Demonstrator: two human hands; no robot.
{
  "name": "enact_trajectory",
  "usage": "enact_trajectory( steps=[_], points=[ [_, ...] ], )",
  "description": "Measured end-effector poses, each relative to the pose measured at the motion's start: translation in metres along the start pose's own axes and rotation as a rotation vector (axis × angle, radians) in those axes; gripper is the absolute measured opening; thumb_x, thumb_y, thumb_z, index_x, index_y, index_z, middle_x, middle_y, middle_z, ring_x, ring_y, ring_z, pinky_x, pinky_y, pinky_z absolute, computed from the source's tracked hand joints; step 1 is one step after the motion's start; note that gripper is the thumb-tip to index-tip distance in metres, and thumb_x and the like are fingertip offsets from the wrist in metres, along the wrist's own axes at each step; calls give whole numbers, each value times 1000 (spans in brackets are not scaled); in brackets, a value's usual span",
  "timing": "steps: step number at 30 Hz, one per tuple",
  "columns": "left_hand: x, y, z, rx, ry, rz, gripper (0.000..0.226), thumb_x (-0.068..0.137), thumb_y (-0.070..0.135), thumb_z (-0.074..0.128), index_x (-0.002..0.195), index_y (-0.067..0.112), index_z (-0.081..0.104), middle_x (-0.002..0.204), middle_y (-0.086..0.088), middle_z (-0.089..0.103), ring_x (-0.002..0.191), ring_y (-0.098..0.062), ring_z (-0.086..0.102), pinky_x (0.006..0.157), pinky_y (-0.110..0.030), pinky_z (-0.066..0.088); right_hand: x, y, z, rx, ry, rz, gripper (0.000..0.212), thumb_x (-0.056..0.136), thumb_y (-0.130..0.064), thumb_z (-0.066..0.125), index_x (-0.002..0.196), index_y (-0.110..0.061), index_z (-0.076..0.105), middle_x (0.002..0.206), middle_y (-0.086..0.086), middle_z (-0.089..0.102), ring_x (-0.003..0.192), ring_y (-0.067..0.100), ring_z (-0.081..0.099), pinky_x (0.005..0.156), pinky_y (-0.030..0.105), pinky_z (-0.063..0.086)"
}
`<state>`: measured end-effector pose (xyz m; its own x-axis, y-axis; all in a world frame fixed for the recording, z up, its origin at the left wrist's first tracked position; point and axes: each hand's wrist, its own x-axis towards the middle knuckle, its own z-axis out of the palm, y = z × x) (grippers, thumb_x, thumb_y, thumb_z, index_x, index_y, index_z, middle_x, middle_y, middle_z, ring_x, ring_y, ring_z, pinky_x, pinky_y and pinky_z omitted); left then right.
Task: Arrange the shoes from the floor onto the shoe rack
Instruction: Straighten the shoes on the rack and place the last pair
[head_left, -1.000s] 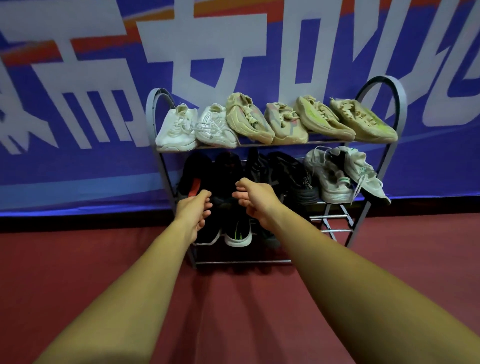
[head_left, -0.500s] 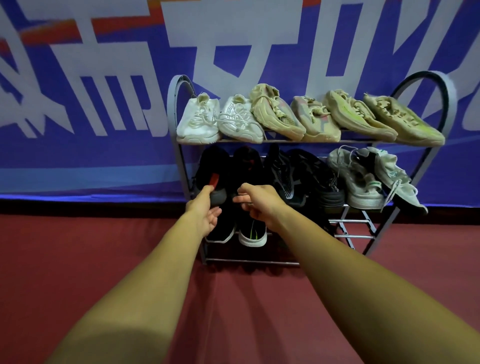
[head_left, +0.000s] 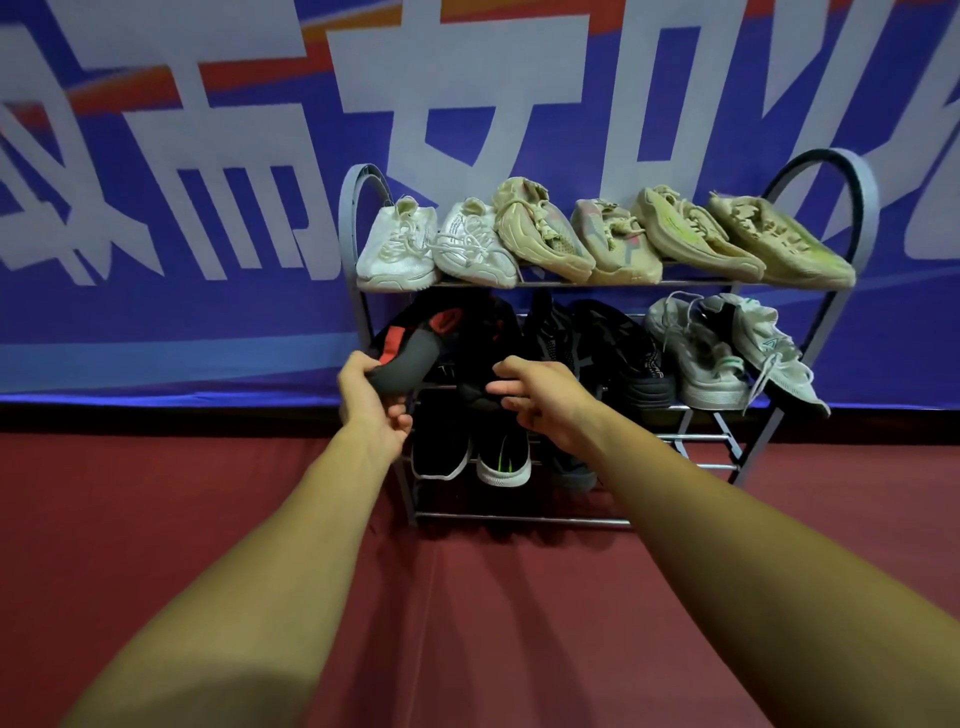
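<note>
1. Shoe in hand: a black shoe with red trim (head_left: 410, 353) lies tilted at the left end of the middle shelf, its near end sticking out past the front rail.
2. The left hand (head_left: 371, 410) grips that near end, thumb on top and fingers curled underneath.
3. Just to its right on the same shelf is a second black shoe (head_left: 483, 358). The right hand (head_left: 545, 402) is at its front, thumb and fingers bent around the toe; I cannot tell whether it holds the shoe or only touches it.
4. Both bare forearms reach in from the bottom corners of the view and meet at the middle shelf.
5. Further right on that shelf are two more dark shoes (head_left: 623, 348), then a pale grey pair (head_left: 696, 358), the outer one hanging over the shelf's right edge with its laces dangling.
6. The top shelf carries six shoes in a row: a white pair (head_left: 397, 249) on the left and four beige shoes (head_left: 675, 234) to the right.
7. The bottom shelf holds black shoes with white soles (head_left: 441, 452), toes toward the viewer.
8. The shoe rack (head_left: 831, 161) is grey metal with arched ends and three shelves of thin rails.
9. It stands on a dark red floor (head_left: 208, 493), against a blue banner (head_left: 156, 322) with large white characters.
</note>
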<state>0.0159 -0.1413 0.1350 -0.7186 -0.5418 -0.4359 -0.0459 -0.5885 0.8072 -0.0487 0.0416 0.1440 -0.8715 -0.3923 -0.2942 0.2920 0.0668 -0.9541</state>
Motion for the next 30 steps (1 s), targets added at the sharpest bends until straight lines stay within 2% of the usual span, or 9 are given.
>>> enact_trajectory(
  steps=[5,7,10,14,18,21,25,28,30],
  points=[
    [-15,3,-6,-17,-54,15,16,70,35,50,68,23,61,52,6,51,33,-11,25,38,-16,15,-4,-2,-16,253,115,9,44,86,-53,68,105,-15,60,93,5,76,58,10,52,52,23,33],
    [-15,2,-7,-29,-80,15,20,72,37,53,73,22,66,59,6,58,36,-11,42,37,-15,25,-6,-4,-25,362,171,6,38,85,-52,69,101,-19,61,69,-3,68,48,9,48,45,21,30],
    [-13,3,-2,-43,-92,-11,23,71,42,62,76,21,67,74,4,66,56,-14,58,46,-19,36,-8,-1,-39,415,217,27,21,83,-42,69,92,-24,67,76,-3,67,51,10,53,45,23,32],
    [-13,3,10,-90,-49,-20,27,78,48,70,85,23,65,79,4,66,67,-11,59,59,-23,39,-13,-2,-58,441,212,-4,20,84,-40,59,84,-19,58,64,-3,58,44,11,43,42,24,26],
    [-6,-1,17,-26,-92,-31,38,82,48,71,104,19,63,92,4,65,69,-7,54,55,-21,31,-13,-5,-71,484,255,7,17,85,-37,54,90,-21,56,68,-5,61,42,10,49,45,24,22],
    [-5,-9,29,132,-125,-33,39,81,44,76,106,17,62,93,0,66,65,-8,55,49,-19,33,-12,-3,-72,512,273,34,11,85,-30,52,87,-19,55,58,-5,58,35,10,49,43,21,22],
    [-15,-23,51,251,-255,-23,41,82,41,77,108,12,64,92,-1,69,57,-6,55,37,-15,27,-15,-2,-63,550,203,42,6,86,-18,51,84,-13,53,58,0,60,55,17,60,42,20,27],
    [-21,-29,70,293,-298,23,34,80,37,80,106,23,62,90,-1,67,50,-6,51,34,-16,21,-22,-6,-49,499,61,20,14,88,-11,47,74,-13,48,42,-3,53,68,19,58,55,21,31],
    [-20,-31,77,259,-242,45,37,79,29,80,101,26,51,84,1,61,48,-6,50,33,-16,20,-22,-10,-40,425,-19,2,10,87,-16,51,77,-14,52,47,-3,57,68,16,57,62,23,35]
  ],
)
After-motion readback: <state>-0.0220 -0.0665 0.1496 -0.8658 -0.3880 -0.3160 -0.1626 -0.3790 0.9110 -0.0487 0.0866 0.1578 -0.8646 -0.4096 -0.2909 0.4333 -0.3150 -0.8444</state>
